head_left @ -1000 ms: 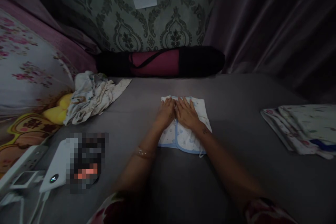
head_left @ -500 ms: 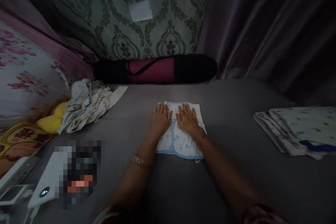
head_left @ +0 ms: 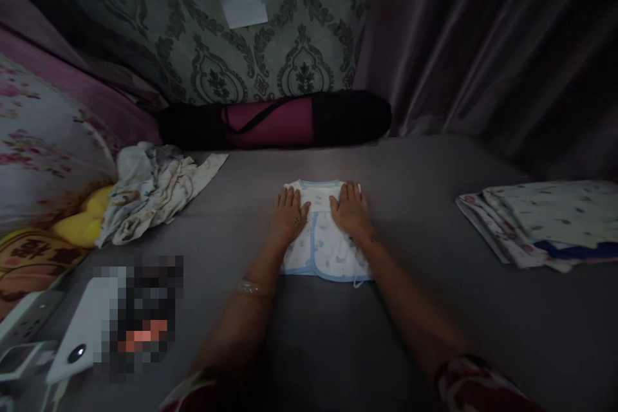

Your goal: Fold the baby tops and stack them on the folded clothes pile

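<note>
A small white baby top [head_left: 333,248] with blue trim and a faint blue print lies flat on the grey sheet, its neckline away from me. My left hand [head_left: 288,214] rests flat on its left side, fingers stretched out. On the opposite side my right hand [head_left: 351,211] presses flat near the upper right edge, with the thumb spread inward. Between the hands, the front opening with its blue edging shows. A thin white tie pokes out at the lower right hem. Parts of both side edges are hidden under my hands.
Folded printed cloths [head_left: 555,219] lie at the right. Crumpled printed cloth [head_left: 154,193] and a yellow plush thing [head_left: 84,219] are at the left, with a white power bank [head_left: 89,322] and a power strip [head_left: 29,318] nearer. A black and pink long bag [head_left: 275,122] lies along the wall.
My right hand has slid outward to the top's right edge, widening the gap between my hands. My left hand stays on the left side. The whole view has shifted slightly.
</note>
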Tool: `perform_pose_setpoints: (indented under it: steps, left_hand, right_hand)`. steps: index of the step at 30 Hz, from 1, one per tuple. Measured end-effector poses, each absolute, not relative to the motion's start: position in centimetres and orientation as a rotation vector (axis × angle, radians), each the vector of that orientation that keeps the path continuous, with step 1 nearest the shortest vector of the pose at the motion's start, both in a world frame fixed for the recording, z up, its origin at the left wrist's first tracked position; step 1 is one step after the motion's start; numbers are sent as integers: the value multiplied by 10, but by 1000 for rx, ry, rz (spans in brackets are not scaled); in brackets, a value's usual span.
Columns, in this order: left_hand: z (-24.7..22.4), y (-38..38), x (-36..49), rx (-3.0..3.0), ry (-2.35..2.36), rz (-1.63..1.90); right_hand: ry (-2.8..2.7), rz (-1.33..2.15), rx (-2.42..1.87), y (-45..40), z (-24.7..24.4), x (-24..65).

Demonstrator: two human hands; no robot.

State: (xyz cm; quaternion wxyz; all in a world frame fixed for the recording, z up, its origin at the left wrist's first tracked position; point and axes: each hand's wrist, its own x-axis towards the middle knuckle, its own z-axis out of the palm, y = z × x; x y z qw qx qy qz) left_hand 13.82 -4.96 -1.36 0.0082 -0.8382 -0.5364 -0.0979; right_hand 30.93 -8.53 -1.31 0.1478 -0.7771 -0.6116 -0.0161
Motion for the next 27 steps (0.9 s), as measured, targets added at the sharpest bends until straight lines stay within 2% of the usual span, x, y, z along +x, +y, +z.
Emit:
perform_pose_setpoints:
  steps: [9, 14, 23, 27]
  left_hand:
    - [-19, -43, 136, -2654, -1747, -243]
    - [-8, -55, 128, -2743, -1707, -136]
    - [-5, -111, 103, -2840, -1515, -114]
    - [-5, -132, 82, -2916, -1467, -140]
  right_hand:
    - [-1791, 32, -2230, -85, -19, 313]
    - [-1955, 217, -2118, -99, -12, 324]
    - [-2187, 214, -2006, -188, -8, 311]
    - [-2329, 377, -1837, -233, 5, 303]
